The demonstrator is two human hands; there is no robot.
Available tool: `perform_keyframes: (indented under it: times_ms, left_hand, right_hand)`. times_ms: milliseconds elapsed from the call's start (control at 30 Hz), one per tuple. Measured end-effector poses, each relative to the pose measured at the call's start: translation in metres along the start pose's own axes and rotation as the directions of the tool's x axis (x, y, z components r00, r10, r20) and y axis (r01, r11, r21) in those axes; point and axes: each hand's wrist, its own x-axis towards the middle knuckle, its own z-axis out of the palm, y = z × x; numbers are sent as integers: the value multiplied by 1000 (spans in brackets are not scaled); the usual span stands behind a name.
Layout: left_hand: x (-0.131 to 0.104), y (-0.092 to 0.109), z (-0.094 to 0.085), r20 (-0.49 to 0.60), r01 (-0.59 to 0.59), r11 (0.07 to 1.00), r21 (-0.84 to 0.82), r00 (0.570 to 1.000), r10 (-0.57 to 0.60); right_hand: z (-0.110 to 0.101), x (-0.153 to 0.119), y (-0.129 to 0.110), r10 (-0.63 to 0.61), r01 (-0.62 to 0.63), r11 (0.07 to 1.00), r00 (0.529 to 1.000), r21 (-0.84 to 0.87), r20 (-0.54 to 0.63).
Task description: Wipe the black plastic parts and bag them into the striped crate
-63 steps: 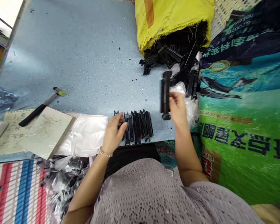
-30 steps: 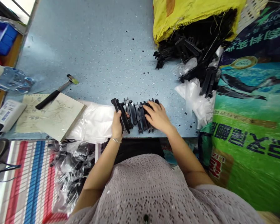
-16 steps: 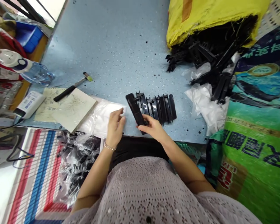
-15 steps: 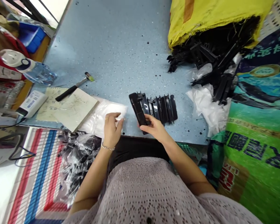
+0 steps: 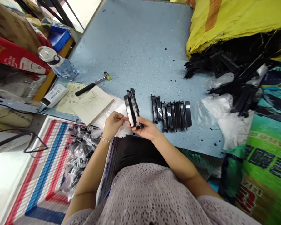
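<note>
My right hand [image 5: 146, 127] grips the lower end of a pair of long black plastic parts [image 5: 132, 109], held tilted just above the table's front edge. Light glints off their left side. My left hand [image 5: 113, 124] is closed, thumb and fingers together, with its fingertips close to the left side of the parts. Whatever those fingers pinch is too small to make out. Under and behind that hand lies a stack of clear plastic bags [image 5: 118, 104]. To the right, several similar black parts [image 5: 170, 115] lie side by side in a row.
On the left are a hammer [image 5: 91, 88], a square board [image 5: 93, 104], a white device [image 5: 55, 95] and a water bottle [image 5: 62, 67]. A striped basket [image 5: 32, 190] with bagged black pieces stands below. A yellow sack [image 5: 234, 22] spills black parts at right, beside white plastic [image 5: 234, 125].
My right hand has lifted the black parts away from the row, moved them left and turned them. My left hand's fingers have closed in near them. The view has shifted left.
</note>
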Motion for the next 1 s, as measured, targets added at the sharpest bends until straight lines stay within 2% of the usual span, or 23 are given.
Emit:
perform_keyframes:
  times_ms: [67,100,167,233,300,367,433,500,533,567,600,633,667,700,767,800,833,867,900,933,967,1000]
  left_hand:
    - [-4,2,-4,12,-142,971,194,990,142]
    - [-4,4,-6,42,-207,931,300,978,204]
    - [-3,6,-10,108,-271,863,428,963,248]
    - [1,7,-14,118,-272,859,434,962,245]
    - [2,8,-17,96,-271,879,392,962,254]
    - [-3,9,-19,67,-276,888,369,960,270]
    - [-15,11,-17,60,-326,869,373,943,328]
    - [-31,15,-9,151,-451,820,353,892,426]
    - [-39,17,-3,225,-520,791,322,854,470]
    - [-46,20,3,297,-573,770,281,814,498]
    - [-53,24,7,357,-600,763,240,785,505]
    - [-59,29,10,389,-607,766,212,771,504]
    - [-65,34,8,388,-614,765,196,765,514]
    - [-71,40,3,363,-621,759,194,765,533]
    - [-88,49,-24,296,-605,762,233,790,537]
    - [-100,50,-43,272,-564,781,268,822,501]
    - [-112,47,-65,260,-485,814,319,871,417]
    - [-125,38,-88,258,-369,851,373,922,287]
    - [-138,24,-108,266,-247,871,425,954,141]
    - [-150,6,-125,275,-120,869,481,961,-20]
    - [-160,-14,-136,285,26,835,550,933,-217]
    - [-169,-36,-142,290,155,757,635,861,-419]
  right_hand:
    - [-2,5,5,-80,75,996,989,-47,-121]
    - [-5,1,7,-116,107,992,983,-73,-145]
    - [-13,-14,9,-98,93,992,993,-80,-65]
    - [-22,-31,12,65,-62,998,992,-30,112]
    - [-29,-42,18,273,-292,956,930,43,244]
    - [-32,-40,24,400,-446,885,876,135,269]
    - [-30,-30,28,440,-479,859,872,181,216]
    - [-23,-19,29,404,-411,908,911,86,90]
    - [-17,-15,28,339,-339,940,941,-31,-3]
    - [-11,-14,27,233,-247,950,968,-191,-98]
    - [-3,-15,27,93,-150,917,981,-371,-168]
    - [5,-18,26,-46,-64,843,981,-535,-190]
    - [13,-23,25,-140,2,753,978,-658,-157]
    - [20,-29,24,-166,56,678,983,-733,-78]
    - [31,-42,18,-52,139,626,989,-768,136]
    - [34,-48,12,29,156,619,975,-770,221]
    - [34,-53,4,80,162,588,963,-793,256]
    - [32,-57,-6,74,158,506,971,-848,225]
    - [27,-59,-16,0,124,360,991,-925,133]
    - [20,-60,-28,-140,36,159,990,-987,13]
    - [11,-59,-38,-312,-107,-57,946,-993,-84]
    - [2,-57,-48,-461,-268,-241,877,-933,-133]
